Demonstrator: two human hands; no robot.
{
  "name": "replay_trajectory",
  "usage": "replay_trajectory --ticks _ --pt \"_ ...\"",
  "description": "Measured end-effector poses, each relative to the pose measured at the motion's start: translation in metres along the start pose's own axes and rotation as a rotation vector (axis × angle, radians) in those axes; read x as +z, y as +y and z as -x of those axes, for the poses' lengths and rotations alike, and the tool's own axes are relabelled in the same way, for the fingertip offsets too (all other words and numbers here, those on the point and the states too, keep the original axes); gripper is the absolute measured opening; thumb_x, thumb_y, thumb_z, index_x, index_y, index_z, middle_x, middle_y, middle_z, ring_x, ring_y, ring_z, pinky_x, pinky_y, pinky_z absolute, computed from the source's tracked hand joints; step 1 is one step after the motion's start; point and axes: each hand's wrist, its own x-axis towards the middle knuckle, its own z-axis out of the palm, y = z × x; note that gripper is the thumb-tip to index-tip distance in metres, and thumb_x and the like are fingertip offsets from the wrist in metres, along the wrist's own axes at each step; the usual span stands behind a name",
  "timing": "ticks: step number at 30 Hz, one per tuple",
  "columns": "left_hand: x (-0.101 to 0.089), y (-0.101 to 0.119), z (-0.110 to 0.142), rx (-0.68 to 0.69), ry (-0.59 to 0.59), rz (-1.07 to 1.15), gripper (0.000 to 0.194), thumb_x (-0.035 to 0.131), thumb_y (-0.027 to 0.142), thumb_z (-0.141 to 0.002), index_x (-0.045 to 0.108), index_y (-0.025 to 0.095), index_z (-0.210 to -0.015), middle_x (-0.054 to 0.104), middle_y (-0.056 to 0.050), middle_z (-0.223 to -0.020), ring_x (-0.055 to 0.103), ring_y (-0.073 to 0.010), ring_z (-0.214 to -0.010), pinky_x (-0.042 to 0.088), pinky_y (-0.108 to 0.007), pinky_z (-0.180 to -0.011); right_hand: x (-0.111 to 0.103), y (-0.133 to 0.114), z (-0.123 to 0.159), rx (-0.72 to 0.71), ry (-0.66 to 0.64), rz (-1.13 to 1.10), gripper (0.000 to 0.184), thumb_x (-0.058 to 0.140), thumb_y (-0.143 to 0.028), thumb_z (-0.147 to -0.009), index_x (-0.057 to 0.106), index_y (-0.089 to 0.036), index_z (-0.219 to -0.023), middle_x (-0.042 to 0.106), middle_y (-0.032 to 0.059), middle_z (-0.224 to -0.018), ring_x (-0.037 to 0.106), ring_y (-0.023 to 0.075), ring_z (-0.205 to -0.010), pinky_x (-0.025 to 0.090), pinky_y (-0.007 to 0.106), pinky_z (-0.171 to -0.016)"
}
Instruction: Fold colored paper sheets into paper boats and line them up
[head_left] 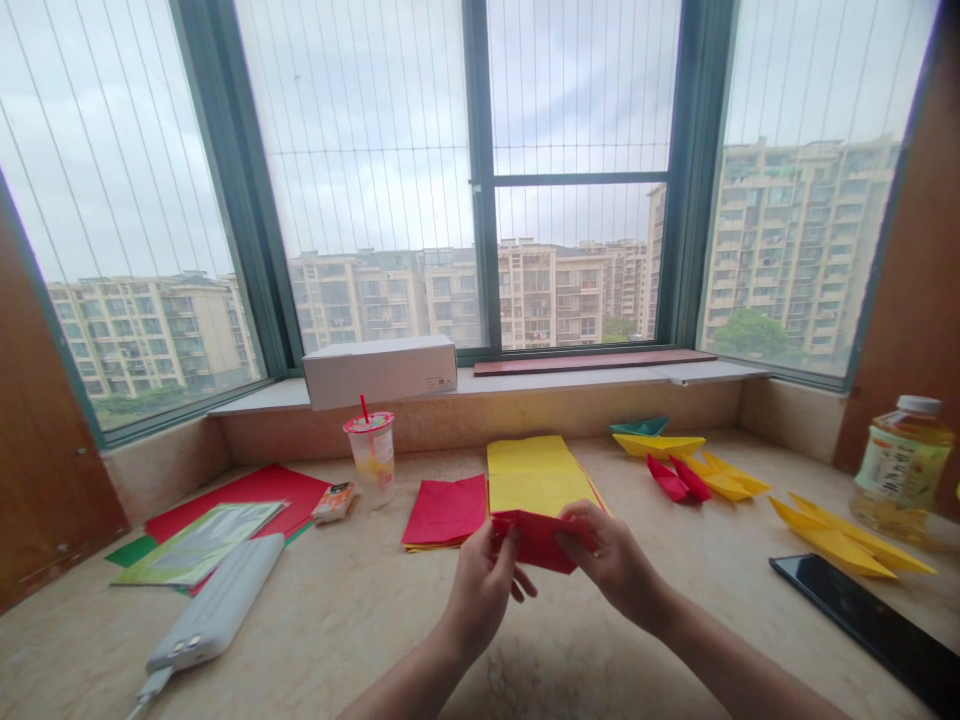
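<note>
A folded red paper piece (541,540) is held above the stone counter (360,600) between both hands. My left hand (484,588) pinches its left end, fingers closed. My right hand (615,560) grips its right end, thumb on top. Just behind lies a yellow paper sheet (534,475), with a stack of red paper squares (446,512) to its left.
Folded yellow, red and teal paper boats (694,465) and yellow folded pieces (847,535) lie at the right, beside a black phone (870,620) and a tea bottle (900,465). At the left are a plastic cup (371,452), a white power bank (217,605), paper packs (199,540) and a white box (380,370).
</note>
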Motion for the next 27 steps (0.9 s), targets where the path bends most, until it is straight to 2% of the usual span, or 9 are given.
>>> replay_trajectory --ticks 6,13,16,19,22,27 --pt "-0.001 0.000 -0.002 -0.040 -0.004 0.016 0.048 0.056 0.060 -0.083 0.055 0.012 -0.081 0.062 -0.002 -0.061 0.062 -0.0141 -0.042 0.040 -0.019 -0.037 -0.003 -0.007 -0.001 0.001 -0.007 -0.010 0.021 0.056 -0.037 -0.091 0.063 -0.018 -0.090 0.068 0.0035 -0.079 0.062 0.0179 -0.072 0.050 0.028 -0.065" --pt "-0.002 0.001 -0.003 -0.029 0.000 0.016 0.046 0.057 0.059 -0.083 0.054 0.014 -0.078 0.059 0.001 -0.054 0.060 -0.0138 -0.040 0.038 -0.019 -0.037 -0.006 -0.018 -0.001 0.064 -0.008 -0.049 0.024 0.059 -0.039 -0.087 0.065 -0.017 -0.081 0.067 0.0026 -0.073 0.060 0.0170 -0.067 0.049 0.027 -0.062" --pt "-0.002 0.003 -0.001 -0.037 -0.024 0.039 0.047 0.057 0.060 -0.084 0.055 0.013 -0.079 0.063 -0.002 -0.059 0.061 -0.0140 -0.040 0.038 -0.020 -0.037 -0.006 -0.018 -0.001 0.055 -0.002 -0.055 0.024 0.058 -0.039 -0.088 0.066 -0.017 -0.085 0.068 0.0030 -0.076 0.061 0.0176 -0.070 0.049 0.028 -0.064" --pt "-0.002 0.003 0.001 -0.060 -0.115 0.067 0.049 0.055 0.060 -0.085 0.058 0.011 -0.082 0.067 -0.007 -0.066 0.062 -0.0136 -0.042 0.039 -0.019 -0.037 -0.006 -0.017 -0.001 0.041 0.008 -0.057 0.023 0.057 -0.039 -0.089 0.067 -0.017 -0.090 0.070 0.0038 -0.080 0.061 0.0183 -0.073 0.050 0.028 -0.066" --pt "0.000 0.000 0.002 -0.082 -0.184 0.076 0.052 0.055 0.061 -0.084 0.060 0.010 -0.078 0.067 -0.007 -0.064 0.061 -0.0126 -0.041 0.038 -0.018 -0.037 -0.005 -0.014 -0.001 0.039 0.018 -0.051 0.024 0.057 -0.039 -0.089 0.067 -0.017 -0.093 0.071 0.0048 -0.083 0.063 0.0194 -0.075 0.051 0.029 -0.068" --pt "0.000 -0.002 0.000 -0.084 -0.143 0.075 0.053 0.055 0.062 -0.084 0.061 0.010 -0.075 0.066 -0.007 -0.061 0.060 -0.0125 -0.040 0.039 -0.019 -0.037 -0.005 -0.012 -0.002 0.017 0.023 -0.044 0.024 0.058 -0.039 -0.089 0.066 -0.017 -0.096 0.071 0.0050 -0.084 0.064 0.0197 -0.076 0.052 0.030 -0.069"
